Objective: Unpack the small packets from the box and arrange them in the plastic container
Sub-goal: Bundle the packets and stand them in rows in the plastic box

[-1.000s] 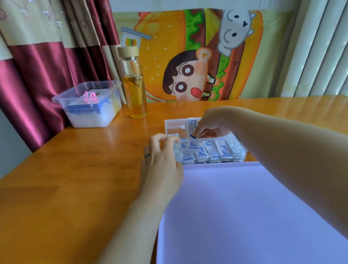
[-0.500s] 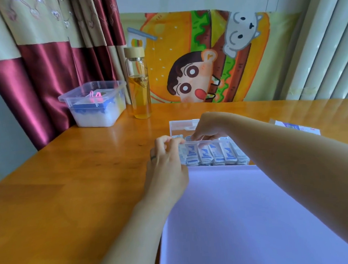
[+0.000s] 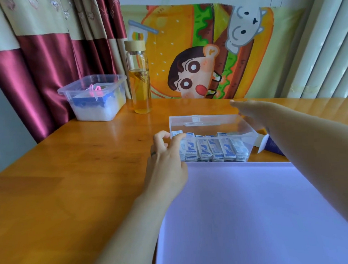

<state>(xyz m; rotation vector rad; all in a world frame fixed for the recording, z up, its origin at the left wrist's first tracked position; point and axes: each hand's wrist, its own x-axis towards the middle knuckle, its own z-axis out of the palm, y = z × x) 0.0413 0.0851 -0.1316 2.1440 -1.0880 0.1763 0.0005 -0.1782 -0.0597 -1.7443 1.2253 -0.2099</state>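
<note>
Plainly, a good part of the unpacking has been done: a row of small packets (image 3: 215,150) is seen standing side by side along the near wall of the plastic container (image 3: 205,123), with a few more tops showing behind them, while the far half of the container looks unfilled. The container is set on the wooden table (image 3: 70,177), just beyond the far edge of a lavender sheet (image 3: 233,209), and its lid is not seen on it. The box (image 3: 271,146), blue and white, is placed just to the right of the container and is largely hidden by the right forearm, so how many packets are left in it cannot be told; more fetching is judged to remain, since room is left in the container. The packets are shown as slim white sachets with blue print, upright and slightly leaning, packed tightly enough to touch one another; they look light and flimsy, and may be tipped over easily if the row is nudged. The left hand (image 3: 166,152) is held at the near left corner of the container with its fingers curled round that corner, apparently steadying it; whether a packet is also pinched cannot be told. The right hand (image 3: 250,113) is stretched out above the far right corner of the container, its fingers straight and released, with nothing held.
</note>
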